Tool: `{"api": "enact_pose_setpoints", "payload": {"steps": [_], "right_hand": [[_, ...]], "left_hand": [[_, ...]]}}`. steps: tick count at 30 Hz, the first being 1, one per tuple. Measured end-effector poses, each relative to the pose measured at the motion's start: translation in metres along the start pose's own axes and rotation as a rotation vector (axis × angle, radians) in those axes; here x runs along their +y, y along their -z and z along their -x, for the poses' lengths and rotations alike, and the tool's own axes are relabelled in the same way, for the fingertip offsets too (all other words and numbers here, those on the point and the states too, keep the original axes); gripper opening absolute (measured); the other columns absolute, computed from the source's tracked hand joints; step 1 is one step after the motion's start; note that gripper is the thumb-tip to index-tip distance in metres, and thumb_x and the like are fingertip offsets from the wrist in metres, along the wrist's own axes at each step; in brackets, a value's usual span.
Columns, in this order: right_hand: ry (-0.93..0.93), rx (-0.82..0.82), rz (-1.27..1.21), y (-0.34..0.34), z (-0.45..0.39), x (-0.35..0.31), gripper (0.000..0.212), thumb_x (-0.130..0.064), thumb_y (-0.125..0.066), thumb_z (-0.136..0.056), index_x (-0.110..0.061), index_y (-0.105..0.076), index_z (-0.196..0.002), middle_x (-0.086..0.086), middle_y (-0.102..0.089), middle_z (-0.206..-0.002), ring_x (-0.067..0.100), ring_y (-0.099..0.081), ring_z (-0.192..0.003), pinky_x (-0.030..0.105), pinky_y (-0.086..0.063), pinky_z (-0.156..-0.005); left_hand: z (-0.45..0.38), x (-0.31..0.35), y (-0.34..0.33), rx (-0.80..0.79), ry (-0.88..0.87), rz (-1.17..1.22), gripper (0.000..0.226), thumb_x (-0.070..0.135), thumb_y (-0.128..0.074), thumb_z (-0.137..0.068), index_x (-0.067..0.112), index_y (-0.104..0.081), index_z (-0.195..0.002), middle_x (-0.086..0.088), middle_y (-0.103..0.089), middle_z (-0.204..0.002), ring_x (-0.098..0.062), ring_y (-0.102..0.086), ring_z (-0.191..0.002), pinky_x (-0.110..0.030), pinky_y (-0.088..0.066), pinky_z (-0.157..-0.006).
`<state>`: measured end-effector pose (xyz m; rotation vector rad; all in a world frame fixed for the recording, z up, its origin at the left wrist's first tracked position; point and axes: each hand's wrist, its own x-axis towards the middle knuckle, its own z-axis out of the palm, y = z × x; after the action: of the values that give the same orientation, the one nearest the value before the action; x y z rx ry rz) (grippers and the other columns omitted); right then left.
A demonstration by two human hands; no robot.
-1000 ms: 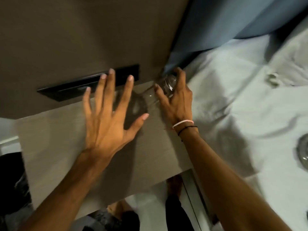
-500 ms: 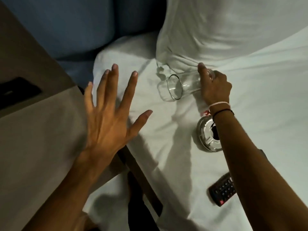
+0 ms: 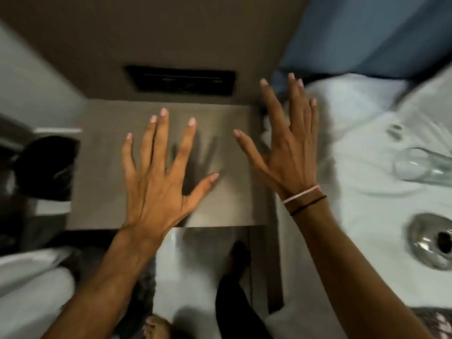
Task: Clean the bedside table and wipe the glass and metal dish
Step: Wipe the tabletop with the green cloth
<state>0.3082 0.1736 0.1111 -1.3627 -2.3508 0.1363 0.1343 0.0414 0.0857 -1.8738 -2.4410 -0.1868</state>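
Wood-grain table (image 3: 220, 206) is lying bare under the left hand (image 3: 156, 182), which is spreading wide and empty. The right hand (image 3: 289, 152), half a second ago gripping the glass (image 3: 423, 165), is now hovering open too. Glass and dish (image 3: 433, 241) are resting on the bed (image 3: 362, 216); judging by this, clearing is finishing, wiping is remaining.

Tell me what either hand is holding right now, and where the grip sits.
Nothing is held. The left hand and right hand are both open with fingers spread; the glass and metal dish lie on the bed.
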Motion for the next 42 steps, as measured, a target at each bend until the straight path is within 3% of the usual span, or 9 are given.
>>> {"api": "enact_pose_setpoints", "payload": {"steps": [8,13,18,22,27,32,35,38,42], "right_hand": [[0.461,-0.19,-0.234,-0.055,0.07,-0.282,0.079,-0.064,-0.049,-0.092,-0.021,-0.033,-0.156,0.02,-0.025,-0.163,0.034,-0.021,-0.154,0.057,-0.022,-0.121],[0.653,-0.462,-0.461,-0.077,0.149,-0.399,0.07,-0.052,-0.055,-0.095,-0.015,-0.04,-0.153,0.017,-0.036,-0.159,0.033,-0.036,-0.147,0.047,-0.032,-0.12],[0.671,-0.88,-0.65,-0.095,0.227,-0.48,0.067,-0.041,-0.071,-0.088,-0.013,-0.049,-0.145,0.009,-0.059,-0.136,0.026,-0.055,-0.124,0.043,-0.042,-0.109],[0.738,-0.865,-0.407,-0.108,0.248,-0.512,0.08,-0.06,-0.075,-0.074,-0.026,-0.05,-0.142,0.005,-0.058,-0.133,0.028,-0.049,-0.124,0.047,-0.042,-0.105],[0.569,-0.955,-0.65,-0.105,0.239,-0.499,0.04,-0.037,-0.085,-0.075,-0.012,-0.073,-0.105,0.007,-0.077,-0.099,0.026,-0.07,-0.092,0.043,-0.056,-0.084],[-0.08,-0.949,-1.137,-0.095,0.198,-0.407,0.022,0.009,-0.076,-0.078,-0.003,-0.061,-0.087,0.014,-0.066,-0.083,0.02,-0.065,-0.078,0.034,-0.058,-0.073],[-0.359,-0.801,-1.144,-0.084,0.173,-0.319,0.024,0.008,-0.076,-0.077,0.004,-0.061,-0.096,0.013,-0.068,-0.089,0.022,-0.067,-0.084,0.042,-0.059,-0.08],[-0.669,-0.575,-1.111,-0.074,0.156,-0.22,0.028,0.008,-0.075,-0.079,-0.004,-0.06,-0.099,0.014,-0.07,-0.096,0.029,-0.068,-0.09,0.054,-0.057,-0.091],[-0.938,-0.301,-1.059,-0.064,0.148,-0.106,0.034,0.004,-0.079,-0.077,-0.01,-0.056,-0.099,0.009,-0.074,-0.092,0.028,-0.073,-0.087,0.056,-0.058,-0.091]], "left_hand": [[0.216,-0.207,0.083,0.004,0.528,-0.095,0.082,0.074,-0.027,-0.093,0.026,-0.018,-0.159,-0.016,-0.02,-0.166,-0.032,-0.024,-0.153,-0.059,-0.023,-0.117],[0.334,-0.264,0.108,0.013,0.807,-0.059,0.069,0.058,-0.031,-0.099,0.021,-0.026,-0.157,-0.019,-0.029,-0.163,-0.035,-0.034,-0.147,-0.055,-0.032,-0.113],[0.424,-0.285,0.117,-0.197,1.168,0.066,0.065,0.057,-0.057,-0.087,0.018,-0.046,-0.136,-0.015,-0.055,-0.128,-0.043,-0.062,-0.106,-0.053,-0.053,-0.077],[0.46,-0.298,0.115,-0.292,1.334,0.416,0.059,0.063,-0.071,-0.074,0.029,-0.053,-0.118,-0.002,-0.062,-0.111,-0.032,-0.062,-0.107,-0.05,-0.056,-0.085],[0.444,-0.312,0.121,-0.317,1.223,0.786,0.037,0.034,-0.087,-0.067,0.032,-0.062,-0.095,0.011,-0.066,-0.078,-0.007,-0.063,-0.075,-0.019,-0.046,-0.058],[0.363,-0.302,0.132,-0.359,0.91,0.991,0.055,0.027,-0.078,-0.058,0.049,-0.06,-0.105,0.006,-0.067,-0.089,-0.019,-0.07,-0.075,-0.041,-0.063,-0.064],[0.283,-0.276,0.112,-0.455,0.717,1.056,0.065,0.008,-0.079,-0.066,0.05,-0.057,-0.109,0.008,-0.068,-0.094,-0.016,-0.072,-0.076,-0.036,-0.065,-0.062],[0.194,-0.22,0.077,-0.486,0.544,1.071,0.061,0.011,-0.078,-0.061,0.032,-0.058,-0.114,-0.003,-0.071,-0.105,-0.025,-0.071,-0.094,-0.05,-0.06,-0.084],[0.105,-0.127,0.021,-0.418,0.354,0.99,0.044,0.003,-0.085,-0.067,0.02,-0.062,-0.1,0.001,-0.069,-0.097,-0.017,-0.066,-0.097,-0.036,-0.054,-0.09]]}}
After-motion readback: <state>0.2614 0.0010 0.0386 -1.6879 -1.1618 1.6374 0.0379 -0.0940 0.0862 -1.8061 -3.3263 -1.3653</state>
